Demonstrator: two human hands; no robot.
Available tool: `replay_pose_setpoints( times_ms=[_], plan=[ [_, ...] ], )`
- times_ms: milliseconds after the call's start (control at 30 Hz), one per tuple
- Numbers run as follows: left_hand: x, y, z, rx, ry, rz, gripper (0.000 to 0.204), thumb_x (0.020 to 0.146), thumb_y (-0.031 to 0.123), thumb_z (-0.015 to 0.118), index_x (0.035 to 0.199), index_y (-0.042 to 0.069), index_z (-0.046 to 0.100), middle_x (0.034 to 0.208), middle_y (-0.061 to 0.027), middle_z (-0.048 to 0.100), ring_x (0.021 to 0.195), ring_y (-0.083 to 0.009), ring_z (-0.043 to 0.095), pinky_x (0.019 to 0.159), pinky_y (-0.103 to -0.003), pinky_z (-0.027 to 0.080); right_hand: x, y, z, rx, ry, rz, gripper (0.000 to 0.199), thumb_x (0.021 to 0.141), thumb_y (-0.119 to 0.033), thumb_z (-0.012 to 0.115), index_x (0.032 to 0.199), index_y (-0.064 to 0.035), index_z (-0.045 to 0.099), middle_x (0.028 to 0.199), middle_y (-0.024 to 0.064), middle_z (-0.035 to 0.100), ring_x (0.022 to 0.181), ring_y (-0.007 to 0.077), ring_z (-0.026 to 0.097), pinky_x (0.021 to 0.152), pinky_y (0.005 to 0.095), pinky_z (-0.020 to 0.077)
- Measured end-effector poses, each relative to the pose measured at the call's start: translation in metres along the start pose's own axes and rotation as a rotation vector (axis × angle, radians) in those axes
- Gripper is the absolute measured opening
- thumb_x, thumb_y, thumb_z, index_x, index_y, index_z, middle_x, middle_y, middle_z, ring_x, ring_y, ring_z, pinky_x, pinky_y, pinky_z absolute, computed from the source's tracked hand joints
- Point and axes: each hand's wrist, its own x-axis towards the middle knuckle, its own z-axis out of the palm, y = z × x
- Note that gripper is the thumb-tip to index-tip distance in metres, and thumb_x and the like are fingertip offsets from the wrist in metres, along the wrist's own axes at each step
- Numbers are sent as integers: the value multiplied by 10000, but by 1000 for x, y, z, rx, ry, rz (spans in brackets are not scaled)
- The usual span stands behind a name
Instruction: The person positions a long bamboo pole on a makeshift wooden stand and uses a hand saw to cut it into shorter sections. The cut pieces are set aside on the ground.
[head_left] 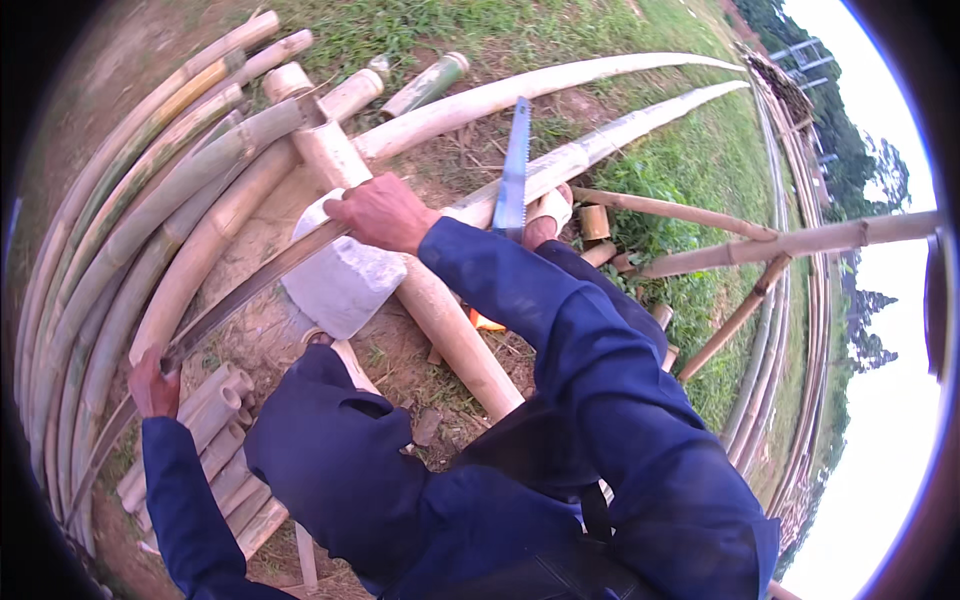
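Note:
My right hand is closed around the upper end of a long, thin, brown strip that looks like split bamboo. Lower down at the left, my left hand grips the same strip, which slants past it toward the ground. Beneath the strip's upper part lies a pale, flat-sided block; its material is unclear. A thick bamboo pole runs under my right forearm. Beyond that arm a hand saw with a bluish blade stands tilted against a long bamboo pole, its handle hidden.
Long bamboo poles lie side by side along the left. Short cut bamboo pieces are stacked near my left arm. A bamboo frame juts in from the right, with more long poles behind it on grass.

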Motion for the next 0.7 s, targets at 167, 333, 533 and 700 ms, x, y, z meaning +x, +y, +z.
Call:
replay_pose_setpoints(
  times_ms=[167, 333, 533, 700],
  plan=[
    [-53, 48, -21, -29, -66, 78, 383, 762, 225, 843, 1059, 63, 663, 912, -182, 692, 828, -418, 673, 713, -500, 517, -50, -3, -5, 28, 7, 25, 103, 786, -152, 669, 860, -82, 655, 644, 129, 640, 646, 360, 690, 572, 493, 518],
    [-104, 60, 10, -178, -249, 0, 467, 746, 307, 864, 1090, 70, 657, 955, -182, 715, 824, -408, 684, 702, -487, 513, -74, -23, 13, 0, -64, 45, 107, 776, -137, 667, 861, -73, 662, 676, 131, 666, 687, 355, 708, 616, 487, 524],
    [-120, 72, 13, -46, -282, 49, 483, 736, 349, 851, 1070, 69, 642, 910, -158, 658, 866, -400, 651, 780, -480, 505, -99, -53, -19, 57, -130, 28, 729, 770, -290, 865, 1413, -150, 550, 1160, 121, 656, 1170, 298, 618, 960, 458, 466],
    [-119, 94, 26, -121, -70, 255, 474, 761, 373, 821, 1063, 60, 632, 887, -155, 616, 870, -400, 628, 797, -476, 498, -178, -36, -82, 180, -57, 170, 782, 752, -293, 875, 1444, -154, 539, 1151, 134, 638, 1159, 328, 637, 941, 542, 467]
  ],
)
